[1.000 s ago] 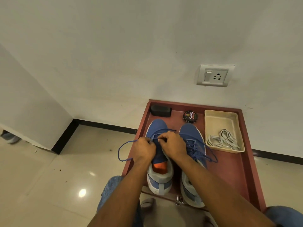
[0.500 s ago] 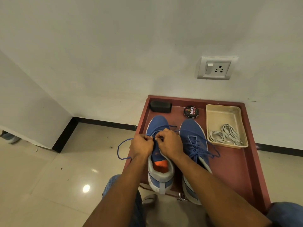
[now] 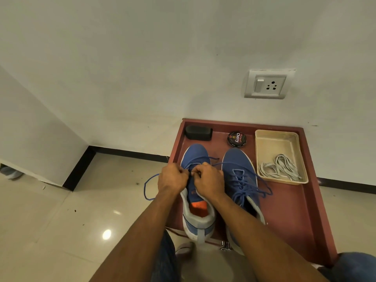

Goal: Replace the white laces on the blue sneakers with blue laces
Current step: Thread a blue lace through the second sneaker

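Two blue sneakers stand side by side on a reddish-brown tray [image 3: 293, 208]. The right sneaker [image 3: 238, 165] is laced with a blue lace tied over its tongue. Over the left sneaker [image 3: 196, 153] both hands meet at the eyelets. My left hand [image 3: 173, 179] and my right hand [image 3: 209, 180] each pinch the blue lace [image 3: 147, 186], which loops out over the floor to the left. Another strand runs from the hands across the toe toward the right sneaker. The white laces [image 3: 280, 166] lie bundled in a cream plastic tray [image 3: 276, 141] at the right.
A black case [image 3: 198, 132] and a round shoe-polish tin [image 3: 236, 139] sit at the tray's far edge against the white wall. A wall socket [image 3: 266, 84] is above. Glossy tiled floor [image 3: 61, 220] spreads to the left. My knees show at the bottom.
The hands have stayed together over the left sneaker's eyelets, shifting only slightly. The lace loop on the left has kept its shape.
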